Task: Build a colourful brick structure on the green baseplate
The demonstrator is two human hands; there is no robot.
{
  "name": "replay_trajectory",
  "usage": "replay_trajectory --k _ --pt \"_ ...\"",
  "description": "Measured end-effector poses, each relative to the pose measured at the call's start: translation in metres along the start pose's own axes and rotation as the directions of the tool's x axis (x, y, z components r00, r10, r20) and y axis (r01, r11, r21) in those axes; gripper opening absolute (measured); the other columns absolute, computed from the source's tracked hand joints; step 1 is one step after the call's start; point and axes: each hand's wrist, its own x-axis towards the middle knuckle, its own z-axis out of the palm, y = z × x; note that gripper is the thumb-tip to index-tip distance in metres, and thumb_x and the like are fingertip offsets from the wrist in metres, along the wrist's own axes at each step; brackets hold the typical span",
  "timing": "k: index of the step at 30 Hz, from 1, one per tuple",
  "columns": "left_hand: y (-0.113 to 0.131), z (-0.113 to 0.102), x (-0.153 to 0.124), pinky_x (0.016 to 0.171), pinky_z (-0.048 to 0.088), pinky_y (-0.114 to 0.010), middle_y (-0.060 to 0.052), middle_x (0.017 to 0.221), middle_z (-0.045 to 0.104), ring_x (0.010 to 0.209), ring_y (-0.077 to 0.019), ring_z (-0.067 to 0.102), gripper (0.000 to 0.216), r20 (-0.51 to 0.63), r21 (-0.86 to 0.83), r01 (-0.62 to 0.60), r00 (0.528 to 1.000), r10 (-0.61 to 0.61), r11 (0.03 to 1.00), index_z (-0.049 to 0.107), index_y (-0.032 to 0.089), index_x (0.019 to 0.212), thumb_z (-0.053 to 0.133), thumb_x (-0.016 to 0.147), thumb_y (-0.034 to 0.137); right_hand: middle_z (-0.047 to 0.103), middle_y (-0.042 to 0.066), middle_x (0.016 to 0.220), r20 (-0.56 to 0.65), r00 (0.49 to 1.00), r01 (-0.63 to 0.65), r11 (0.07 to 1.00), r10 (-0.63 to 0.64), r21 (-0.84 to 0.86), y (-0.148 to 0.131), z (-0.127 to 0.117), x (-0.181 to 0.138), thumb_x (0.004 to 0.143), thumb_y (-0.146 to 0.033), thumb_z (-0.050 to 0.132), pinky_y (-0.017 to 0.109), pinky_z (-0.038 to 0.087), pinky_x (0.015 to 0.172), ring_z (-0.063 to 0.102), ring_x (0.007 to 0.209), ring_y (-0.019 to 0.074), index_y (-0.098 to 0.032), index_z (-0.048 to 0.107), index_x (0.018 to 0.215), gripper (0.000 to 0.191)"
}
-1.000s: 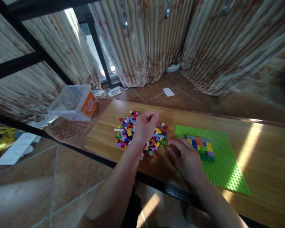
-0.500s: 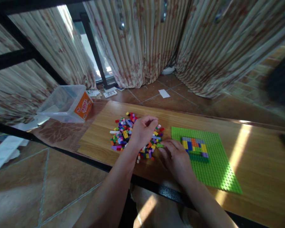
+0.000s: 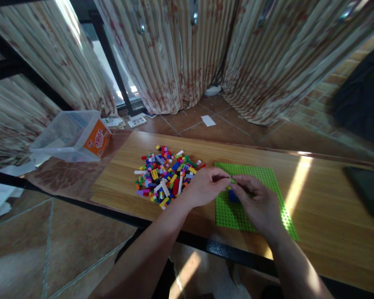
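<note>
My left hand and my right hand meet fingertip to fingertip over the left part of a green studded baseplate. Between their pinched fingers a small lime-green toy brick shows in part. Just below it, a blue brick of the structure on the plate is visible; my right hand hides most of that structure. To the left of my left hand lies a heap of loose toy bricks in many colours.
A clear plastic box with an orange label stands at the left. The wooden tabletop has a dark flat object near its right end. Patterned curtains hang beyond, with a white paper on the floor.
My left hand has moved right from above the heap to the baseplate. My right hand has brought the green brick rightward over the plate, and the fingertips now meet. The view has shifted right.
</note>
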Motion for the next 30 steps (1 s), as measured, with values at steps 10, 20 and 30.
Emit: replay_trajectory --k 10,20,30 --pt "-0.005 0.029 0.01 0.059 0.051 -0.022 -0.003 0.076 0.07 0.06 -0.0098 0.061 0.011 -0.041 -0.219 0.137 0.988 -0.149 0.966 0.07 0.013 0.086 0.062 0.081 0.017 0.073 0.005 0.09 -0.066 0.991 0.097 0.968 -0.115 -0.233 0.014 -0.038 0.0 0.086 -0.043 0.061 0.032 0.055 0.066 0.068 0.072 0.0184 -0.024 0.071 0.099 0.026" --pt "-0.007 0.017 0.01 0.07 0.052 -0.028 -0.007 0.083 0.074 0.075 -0.0168 0.067 0.017 -0.11 0.27 0.042 0.994 -0.013 0.962 0.071 0.013 0.091 0.056 0.084 0.019 0.07 0.006 0.094 0.159 0.972 0.219 0.907 -0.172 -0.359 0.037 -0.047 0.001 0.089 -0.038 0.056 0.038 0.055 0.073 0.067 0.082 0.0207 -0.023 0.072 0.095 0.023" --pt "-0.007 0.025 0.005 0.075 0.051 -0.031 -0.005 0.087 0.074 0.076 -0.0183 0.067 0.017 -0.058 0.507 0.041 0.998 -0.013 0.861 0.07 0.017 0.094 0.056 0.085 0.02 0.071 0.007 0.096 0.281 0.928 0.353 0.824 -0.247 -0.443 0.039 -0.04 0.004 0.091 -0.031 0.054 0.044 0.053 0.08 0.066 0.09 0.024 -0.024 0.072 0.096 0.02"
